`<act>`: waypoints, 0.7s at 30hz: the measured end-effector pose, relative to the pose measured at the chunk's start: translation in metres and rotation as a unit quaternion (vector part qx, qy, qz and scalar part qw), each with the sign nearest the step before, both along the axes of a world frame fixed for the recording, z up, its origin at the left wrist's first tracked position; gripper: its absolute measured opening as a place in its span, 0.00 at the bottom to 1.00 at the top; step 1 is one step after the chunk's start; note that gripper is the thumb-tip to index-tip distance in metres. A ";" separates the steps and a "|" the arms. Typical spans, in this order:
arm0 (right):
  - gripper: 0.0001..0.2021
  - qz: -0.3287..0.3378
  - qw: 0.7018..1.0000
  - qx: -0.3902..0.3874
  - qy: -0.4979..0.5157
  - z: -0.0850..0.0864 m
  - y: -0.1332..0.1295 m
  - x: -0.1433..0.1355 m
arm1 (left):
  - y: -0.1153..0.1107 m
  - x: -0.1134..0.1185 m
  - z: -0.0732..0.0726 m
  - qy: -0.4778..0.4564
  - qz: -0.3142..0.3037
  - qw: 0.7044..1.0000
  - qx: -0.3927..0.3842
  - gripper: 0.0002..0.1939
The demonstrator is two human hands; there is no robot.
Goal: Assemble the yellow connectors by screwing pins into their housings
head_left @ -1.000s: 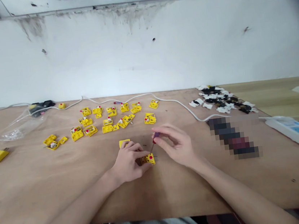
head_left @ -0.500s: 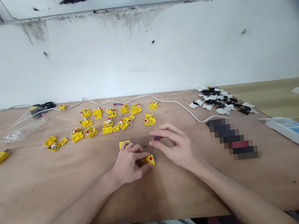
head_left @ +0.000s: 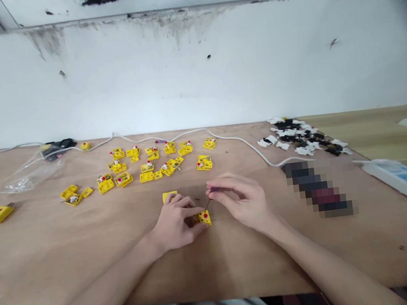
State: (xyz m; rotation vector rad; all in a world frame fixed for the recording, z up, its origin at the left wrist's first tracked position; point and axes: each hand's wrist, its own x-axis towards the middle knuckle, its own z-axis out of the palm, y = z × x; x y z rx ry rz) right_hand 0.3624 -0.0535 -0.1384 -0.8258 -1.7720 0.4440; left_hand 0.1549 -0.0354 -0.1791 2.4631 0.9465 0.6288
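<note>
My left hand (head_left: 178, 222) is closed on a small yellow plug casing (head_left: 204, 217) with a red spot, pressing it to the table; metal pins stick out at its right. Between the thumb and fingers of my right hand (head_left: 241, 202) is a screwdriver (head_left: 213, 190) with a purple handle. Its thin shaft slants down to the casing's upper edge, and the tip looks to be touching there. Just behind my left hand lies a yellow cover piece (head_left: 169, 196), partly hidden by the fingers.
Several opened yellow plug casings (head_left: 148, 176) lie across the table's far side. A closed yellow plug (head_left: 0, 214) and a clear plastic bag (head_left: 30, 176) are at left. Black and white pieces (head_left: 301, 135) are heaped at right, near a power strip (head_left: 404, 185) and white cable (head_left: 259, 151).
My right hand has shifted slightly right and turned, with the screwdriver handle now tilted more to the right. My left hand and the casing stay in place.
</note>
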 end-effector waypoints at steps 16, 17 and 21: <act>0.17 0.050 0.994 -0.091 0.019 -0.006 0.004 0.003 | 0.001 0.000 -0.001 0.002 -0.002 1.000 -0.001 0.14; 0.16 0.044 0.995 -0.088 0.022 -0.005 0.004 0.003 | 0.001 0.000 -0.001 0.003 -0.002 1.000 -0.002 0.14; 0.12 -0.014 1.000 -0.012 -0.015 -0.004 0.003 0.003 | 0.001 0.000 0.000 0.003 -0.001 1.000 -0.004 0.15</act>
